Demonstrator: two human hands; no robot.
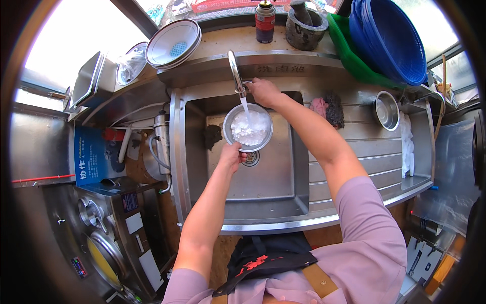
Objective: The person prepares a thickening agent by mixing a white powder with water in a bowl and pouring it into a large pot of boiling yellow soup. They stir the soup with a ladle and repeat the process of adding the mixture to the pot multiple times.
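My left hand (232,156) grips the near rim of a round metal bowl (227,127), holding it over a stainless steel sink (265,182). White powder or starch-like lumps (248,129) fill much of the bowl. Water runs from a curved chrome faucet (235,72) onto this white stuff. My right hand (264,92) is on the faucet's small side handle, its fingers closed around it as far as I can see. Below the bowl, the drain strainer (251,158) is partly covered. A dark scrubber-like clump (212,136) lies at the sink's left side.
On the ribbed drainboard (341,163) lie a pink cloth (319,106), a dark steel-wool scourer (334,110) and an empty metal bowl (386,111). The back ledge bears stacked bowls (172,43), a gas canister (265,22), a stone mortar (306,32) and blue baskets (395,38).
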